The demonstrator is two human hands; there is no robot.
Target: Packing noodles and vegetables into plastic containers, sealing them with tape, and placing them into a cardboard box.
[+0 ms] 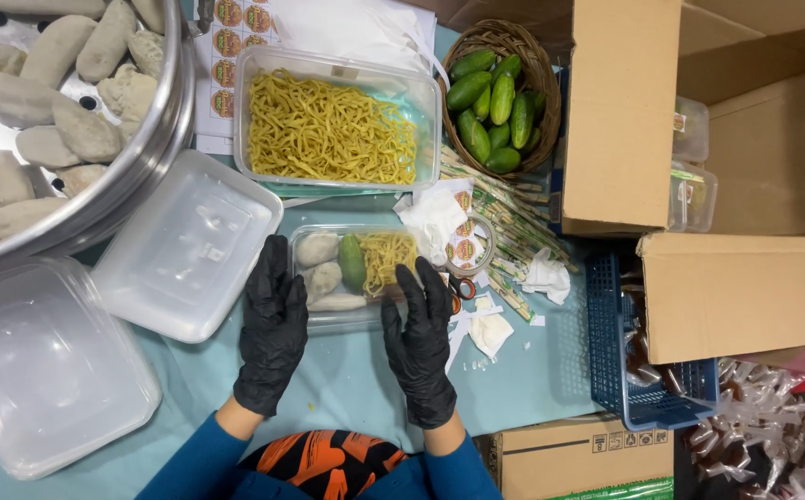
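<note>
Both hands in black gloves, blue sleeves, at the near edge of the table. Left hand [273, 324] lies flat, fingers together, against the left end of a small clear tray [358, 278]; right hand [419, 338] flat too, fingertips over the tray's right end. Neither grips it. Tray sits mid-table on the teal cloth [347, 380]: pale dumplings, one cucumber, yellow noodles inside.

Packages: big clear tub of noodles [333, 125] just behind the tray. Sticker sheet [236, 37], round orange labels, at the far edge beside the tub. Loose clear lid [185, 245] left of the tray, second clear box [46, 366] at the near left corner. Steel steamer [69, 120] of grey dumplings, far left corner.

Right side: basket of cucumbers [500, 97], roll of round labels [469, 245], crumpled tissue, blue crate [648, 370], cardboard boxes [727, 296].
</note>
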